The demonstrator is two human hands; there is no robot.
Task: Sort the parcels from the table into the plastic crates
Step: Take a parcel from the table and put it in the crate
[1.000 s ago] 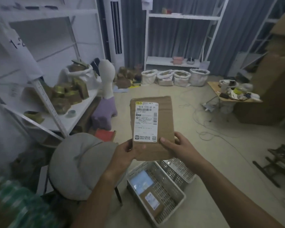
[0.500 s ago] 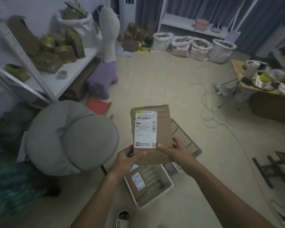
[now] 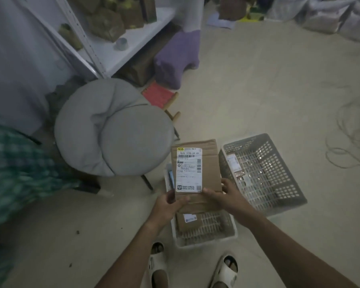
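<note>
I hold a flat brown cardboard parcel (image 3: 208, 163) with a white shipping label upright in both hands. My left hand (image 3: 166, 206) grips its lower left corner, and my right hand (image 3: 222, 194) grips its lower right edge. The parcel hangs above a white plastic crate (image 3: 206, 240) on the floor, which holds a brown labelled parcel (image 3: 187, 221). To the right stands a grey perforated crate (image 3: 279, 196), tilted, with several small packets inside.
A round grey cushioned stool (image 3: 112, 129) stands left of the crates. A small red stool (image 3: 160, 96) and a purple stool (image 3: 175, 57) lie beyond it. White shelving (image 3: 116, 50) with brown bags is at top left. Loose cables (image 3: 349, 132) lie on the floor at right. My feet in white slippers (image 3: 224, 271) are just behind the white crate.
My view has tilted down from the room to the floor. The parcel, still in both hands, has come lower and now hangs over the white crate, with both crates in full view.
</note>
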